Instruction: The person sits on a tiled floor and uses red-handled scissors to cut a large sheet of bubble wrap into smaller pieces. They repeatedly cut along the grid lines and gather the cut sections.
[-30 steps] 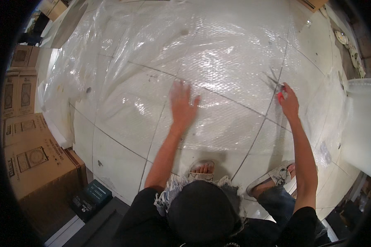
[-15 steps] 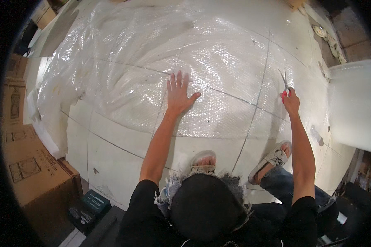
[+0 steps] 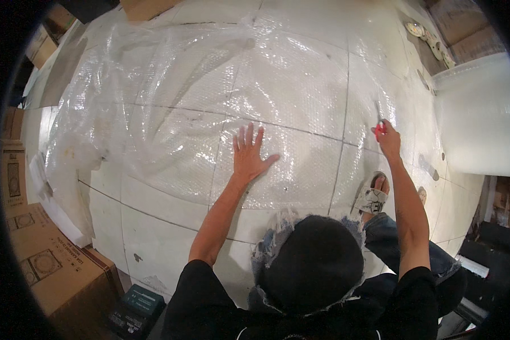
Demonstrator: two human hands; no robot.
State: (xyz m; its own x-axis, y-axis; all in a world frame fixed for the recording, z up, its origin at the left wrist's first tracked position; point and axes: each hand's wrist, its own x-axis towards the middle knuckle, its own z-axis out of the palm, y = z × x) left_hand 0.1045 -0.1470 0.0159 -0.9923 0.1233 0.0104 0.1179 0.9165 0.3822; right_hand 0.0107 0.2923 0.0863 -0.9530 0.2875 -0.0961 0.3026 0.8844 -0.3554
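Note:
A wide sheet of clear bubble wrap [image 3: 300, 79] lies spread over the tiled floor, wrinkled at its left side. My left hand [image 3: 250, 157] rests flat on it near the middle, fingers spread. Over to the right, my right hand [image 3: 390, 143] grips red-handled scissors [image 3: 381, 129] by the handles. Their blades point away from me and look nearly together, low over the wrap; whether they touch it I cannot tell. My sandalled foot [image 3: 373, 195] stands between my arms, by the near edge of the sheet.
A large roll of wrap [image 3: 481, 113] stands at the right. Brown cardboard boxes [image 3: 68, 260] line the left side, with a dark green box [image 3: 139, 303] near them. Pale patterned shoes [image 3: 430, 42] lie at the far right. Another carton [image 3: 147, 7] is at the far edge.
The scissor blades, spread before, now look nearly together. My view has shifted, and my knee now covers the left sandal. My left hand stays flat on the wrap.

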